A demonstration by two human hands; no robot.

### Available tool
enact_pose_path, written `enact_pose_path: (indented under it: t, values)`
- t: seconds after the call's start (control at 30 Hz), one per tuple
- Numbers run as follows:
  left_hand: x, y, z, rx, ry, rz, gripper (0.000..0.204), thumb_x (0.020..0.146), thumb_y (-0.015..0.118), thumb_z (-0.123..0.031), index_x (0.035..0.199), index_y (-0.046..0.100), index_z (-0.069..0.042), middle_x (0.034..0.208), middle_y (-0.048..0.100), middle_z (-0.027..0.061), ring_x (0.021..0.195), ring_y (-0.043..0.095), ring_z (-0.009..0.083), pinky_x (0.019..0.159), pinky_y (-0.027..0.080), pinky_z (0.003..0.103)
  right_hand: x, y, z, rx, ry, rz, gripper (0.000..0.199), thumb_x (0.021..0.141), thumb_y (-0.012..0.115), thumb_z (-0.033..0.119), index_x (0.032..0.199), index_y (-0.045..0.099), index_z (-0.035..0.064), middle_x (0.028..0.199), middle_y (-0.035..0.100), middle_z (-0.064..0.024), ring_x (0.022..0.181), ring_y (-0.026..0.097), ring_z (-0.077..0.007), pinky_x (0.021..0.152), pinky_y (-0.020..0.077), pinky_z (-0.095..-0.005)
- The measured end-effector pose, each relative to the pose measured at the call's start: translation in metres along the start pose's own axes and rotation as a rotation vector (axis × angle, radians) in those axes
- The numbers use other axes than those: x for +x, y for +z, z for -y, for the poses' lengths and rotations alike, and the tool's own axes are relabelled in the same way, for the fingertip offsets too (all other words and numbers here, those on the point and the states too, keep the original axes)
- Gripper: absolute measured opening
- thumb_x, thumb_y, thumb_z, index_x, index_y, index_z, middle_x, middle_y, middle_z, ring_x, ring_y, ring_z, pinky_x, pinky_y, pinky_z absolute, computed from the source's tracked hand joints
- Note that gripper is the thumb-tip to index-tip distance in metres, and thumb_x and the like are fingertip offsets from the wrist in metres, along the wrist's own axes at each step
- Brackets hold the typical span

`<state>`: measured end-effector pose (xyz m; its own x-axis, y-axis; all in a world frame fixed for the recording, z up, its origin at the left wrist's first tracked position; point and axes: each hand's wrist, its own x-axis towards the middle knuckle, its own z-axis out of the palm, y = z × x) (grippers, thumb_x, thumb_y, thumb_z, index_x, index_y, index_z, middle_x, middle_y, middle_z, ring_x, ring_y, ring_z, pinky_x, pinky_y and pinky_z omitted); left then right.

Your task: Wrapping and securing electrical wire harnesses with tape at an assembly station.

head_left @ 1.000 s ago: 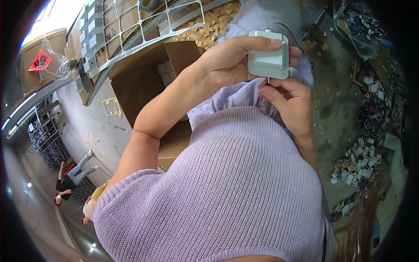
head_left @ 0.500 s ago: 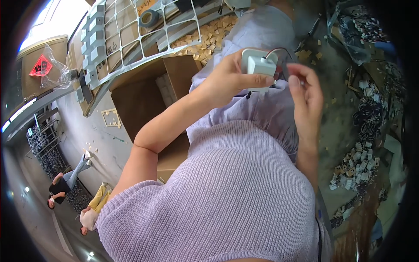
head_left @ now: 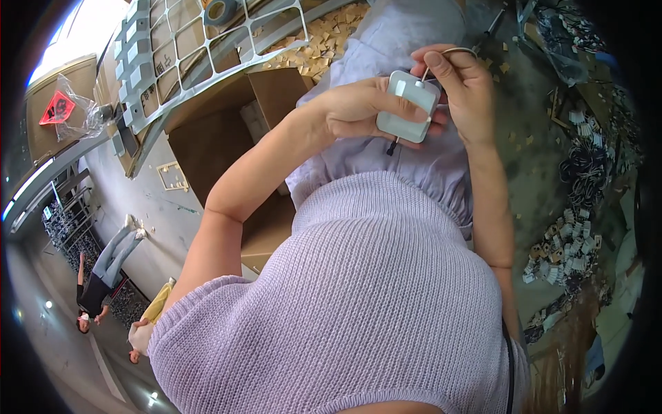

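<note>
A small white plastic housing (head_left: 407,129) with rounded corners lies in my left hand (head_left: 362,107), above my lap. The left thumb presses across its face while the fingers wrap behind it. From its upper edge runs a thin cable (head_left: 455,50). My right hand (head_left: 470,96) pinches this cable between thumb and fingers, just above the housing. A short dark-tipped lead (head_left: 392,148) sticks out at the housing's lower edge.
To my left stands an open cardboard box (head_left: 203,152). Above it are a white grid panel (head_left: 208,43) and a tape roll (head_left: 219,11). Cardboard scraps (head_left: 324,43) lie ahead. White parts (head_left: 569,241) and black cables (head_left: 585,169) are heaped at right. Two people (head_left: 103,290) are far left.
The housing has turned so its flat face shows. My right hand has moved up and now pinches the cable close to it. At far left, a person has shifted posture.
</note>
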<state>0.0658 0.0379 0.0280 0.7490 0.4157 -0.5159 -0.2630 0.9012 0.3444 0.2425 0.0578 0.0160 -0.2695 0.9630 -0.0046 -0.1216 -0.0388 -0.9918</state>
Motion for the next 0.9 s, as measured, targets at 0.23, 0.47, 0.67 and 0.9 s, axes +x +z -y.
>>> enact_pose_path:
  t: [0.23,0.47,0.67,0.9]
  values:
    - [-0.002,-0.005,0.004,0.13,0.017,-0.029,0.036,0.081,0.068,-0.002,0.114,0.054,-0.001,0.11,0.063,0.0127,0.105,0.063,0.0269,0.087,0.052,0.037,-0.004,0.006,-0.004,-0.07,-0.002,-0.015,0.019,0.092,0.06,0.017,0.089,0.063,-0.0018,0.076,0.064,-0.0054,0.066,0.062,-0.0109,0.06,0.0477,-0.0228]
    - [0.002,-0.008,0.003,0.16,0.007,0.036,0.046,0.083,0.065,-0.004,0.125,0.048,0.001,0.118,0.059,0.0177,0.113,0.058,0.0301,0.094,0.049,0.042,-0.002,0.002,-0.012,0.023,0.099,-0.062,0.02,0.093,0.058,0.017,0.087,0.064,-0.0013,0.073,0.065,-0.0054,0.063,0.061,-0.0094,0.06,0.048,-0.0221]
    - [0.0,-0.006,0.001,-0.058,0.061,0.05,0.042,0.088,0.058,-0.005,0.129,0.048,-0.002,0.123,0.057,0.0172,0.114,0.057,0.0318,0.096,0.048,0.045,-0.012,0.002,-0.003,0.088,0.195,-0.134,0.025,0.095,0.057,0.022,0.107,0.061,0.0006,0.098,0.066,-0.0058,0.082,0.061,-0.0092,0.071,0.0482,-0.0208]
    - [0.0,0.008,-0.008,-0.06,0.317,0.029,0.057,0.087,0.059,-0.01,0.138,0.035,-0.003,0.135,0.047,0.0191,0.124,0.048,0.0331,0.103,0.041,0.047,-0.079,0.019,0.016,0.111,0.431,-0.176,0.022,0.089,0.066,0.018,0.098,0.057,-0.0006,0.076,0.053,0.0045,0.069,0.048,-0.002,0.061,0.0375,-0.0161]
